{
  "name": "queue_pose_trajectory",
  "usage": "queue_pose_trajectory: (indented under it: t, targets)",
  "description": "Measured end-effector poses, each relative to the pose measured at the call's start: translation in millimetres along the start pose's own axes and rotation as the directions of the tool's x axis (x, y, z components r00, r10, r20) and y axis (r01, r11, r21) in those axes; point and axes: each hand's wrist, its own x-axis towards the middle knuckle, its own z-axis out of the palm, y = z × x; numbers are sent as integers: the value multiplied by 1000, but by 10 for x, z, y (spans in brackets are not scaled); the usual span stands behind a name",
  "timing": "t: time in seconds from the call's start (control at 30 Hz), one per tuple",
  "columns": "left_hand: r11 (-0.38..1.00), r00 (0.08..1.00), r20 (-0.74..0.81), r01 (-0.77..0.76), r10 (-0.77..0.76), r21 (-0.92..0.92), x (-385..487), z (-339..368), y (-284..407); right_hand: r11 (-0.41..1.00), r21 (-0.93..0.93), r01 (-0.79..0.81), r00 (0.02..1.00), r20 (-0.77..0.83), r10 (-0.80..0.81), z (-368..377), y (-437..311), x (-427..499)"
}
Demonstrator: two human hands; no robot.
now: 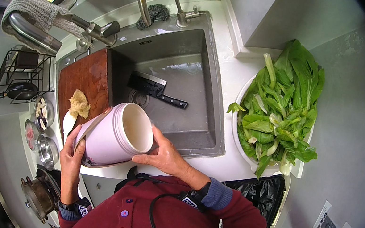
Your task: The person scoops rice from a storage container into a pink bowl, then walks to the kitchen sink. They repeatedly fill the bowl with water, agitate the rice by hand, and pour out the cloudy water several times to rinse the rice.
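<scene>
A pale pink insulated food jar [101, 140] without a lid is tilted, its open mouth towards the sink. My left hand [72, 157] grips it near its base and strap handle. Around the rim side is my right hand [165, 154], fingers against the jar's mouth. Beyond the jar, a black-handled cleaver [157, 90] lies in the grey sink [181, 74]. A wooden cutting board [84, 77] rests over the sink's left part. On it sit a tan scrubbing pad [80, 103] and a white spoon-like utensil [69, 123], partly hidden by the jar. The jar's contents are unclear.
Leafy greens [276, 111] heap over a white basin [236, 122] at the right. Metal bowls [46, 152] stand at the left, near a lidded pot [38, 198]. Two faucets [182, 17] rise behind the sink. A black-lined bin [259, 194] stands below the counter at right.
</scene>
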Motion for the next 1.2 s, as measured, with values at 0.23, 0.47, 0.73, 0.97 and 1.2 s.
queue_pose_trajectory:
  t: [0.23, 0.47, 0.73, 0.97, 1.2]
  targets:
    - [999, 999, 1, -51, 51, -16, -38, -10, 7, 999, 44, 27, 999, -31, -26, 26, 18, -38]
    - [998, 998, 7, -61, 61, -29, -10, -21, 4, 998, 56, 40, 998, -42, -38, 50, -4, -4]
    - [994, 997, 24, -70, 72, -82, -38, -40, -88, 998, -63, -22, 999, -45, 19, 67, -161, -79]
    - [713, 955, 203, -13, 217, -701, 195, 370, -541, 806, -539, 246, 940, -71, -334, 116, -822, -230]
    - [220, 938, 291, 248, 189, -943, 553, 816, -954, 806, -488, 334, 937, 78, -341, 90, -1136, -44]
